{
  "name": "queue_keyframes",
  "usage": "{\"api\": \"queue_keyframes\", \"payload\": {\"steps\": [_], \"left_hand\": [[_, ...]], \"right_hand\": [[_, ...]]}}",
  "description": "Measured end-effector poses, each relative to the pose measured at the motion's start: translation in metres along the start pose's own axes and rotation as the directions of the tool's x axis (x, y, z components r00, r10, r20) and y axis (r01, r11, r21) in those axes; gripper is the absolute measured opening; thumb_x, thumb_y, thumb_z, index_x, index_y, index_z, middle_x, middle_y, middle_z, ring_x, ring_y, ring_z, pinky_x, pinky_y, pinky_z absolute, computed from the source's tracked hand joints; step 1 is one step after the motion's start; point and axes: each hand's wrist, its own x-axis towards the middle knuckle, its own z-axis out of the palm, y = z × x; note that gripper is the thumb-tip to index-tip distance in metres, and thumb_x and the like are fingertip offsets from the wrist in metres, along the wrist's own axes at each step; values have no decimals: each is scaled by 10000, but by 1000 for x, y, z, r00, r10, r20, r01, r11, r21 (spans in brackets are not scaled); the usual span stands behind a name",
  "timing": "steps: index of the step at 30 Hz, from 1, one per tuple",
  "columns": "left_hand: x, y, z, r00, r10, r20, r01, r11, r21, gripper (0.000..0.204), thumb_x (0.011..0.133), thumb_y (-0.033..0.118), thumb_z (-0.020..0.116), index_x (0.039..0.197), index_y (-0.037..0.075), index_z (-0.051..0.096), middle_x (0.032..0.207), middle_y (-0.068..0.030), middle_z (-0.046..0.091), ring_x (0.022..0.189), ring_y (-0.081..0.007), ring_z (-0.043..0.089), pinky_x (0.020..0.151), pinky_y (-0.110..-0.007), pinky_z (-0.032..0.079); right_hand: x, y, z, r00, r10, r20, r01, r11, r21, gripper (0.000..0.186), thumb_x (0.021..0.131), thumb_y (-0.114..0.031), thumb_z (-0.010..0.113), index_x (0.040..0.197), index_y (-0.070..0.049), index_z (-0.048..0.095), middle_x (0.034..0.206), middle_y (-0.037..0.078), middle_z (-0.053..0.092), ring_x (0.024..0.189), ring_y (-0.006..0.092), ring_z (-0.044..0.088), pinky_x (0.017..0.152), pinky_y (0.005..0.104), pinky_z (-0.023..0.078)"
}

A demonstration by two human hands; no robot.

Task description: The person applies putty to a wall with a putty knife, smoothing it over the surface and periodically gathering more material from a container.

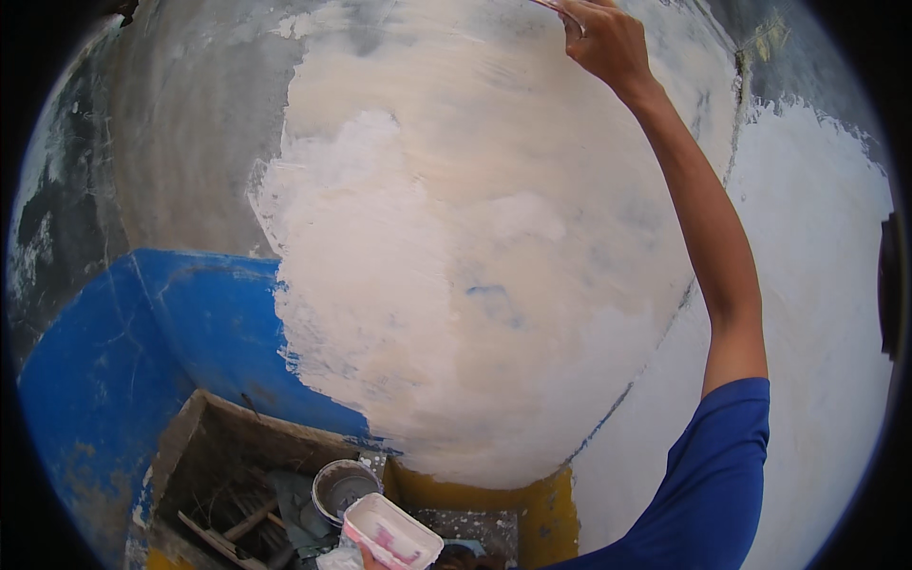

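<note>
My right arm, in a blue sleeve, stretches up to the top edge. There my right hand [611, 43] is closed on a thin, flat tool [546, 4] against the wall [513, 171]; most of the tool is cut off by the frame. Patchy white and cream coating spreads over this wall, with grey and blue surface left of it. Low in the picture, my left hand [369, 559] grips a white and pink plastic tub [418, 532] by its side. White paste smears the inside of the tub. Only a few left fingers show.
Just behind the tub stands a round bucket [346, 487] with grey residue. A concrete trough [190, 427] holding sticks and debris lies to its left. A yellow ledge [551, 508] runs along the wall's foot. On the right, a white-coated wall [807, 256] meets the front wall at a corner.
</note>
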Motion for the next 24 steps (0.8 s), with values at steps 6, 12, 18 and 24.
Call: {"api": "queue_keyframes", "payload": {"steps": [6,12,18,24], "left_hand": [[5,2,2,1000,-9,8,9,1000,-7,752,939,664,379,1508,172,342,1492,-154,398,1317,-429,414,1016,-649,402],[5,-3,7,1000,-28,10,28,1000,3,752,940,662,381,1508,172,341,1495,-155,394,1320,-429,411,1021,-648,399],[14,-13,18,994,-89,57,88,996,25,751,940,661,383,1509,173,339,1497,-155,390,1323,-429,408,1026,-647,395],[12,-25,24,993,-101,54,99,995,33,751,940,660,384,1510,173,337,1500,-155,386,1326,-428,405,1030,-646,392]], "right_hand": [[-34,55,-19,973,88,212,-3,929,-371,286,764,-41,674,1037,-100,736,846,59,717,769,219,675,584,339,552],[-77,12,-33,966,-79,248,90,995,-34,198,795,-84,697,987,-99,747,808,64,707,735,207,678,597,335,551],[-23,114,-23,961,274,20,-238,866,-439,169,775,-96,645,917,-85,736,757,121,686,728,294,671,605,404,538],[-40,23,-7,953,-8,302,49,990,-130,224,735,-52,586,903,-80,732,723,143,674,735,301,674,595,405,545]]}}
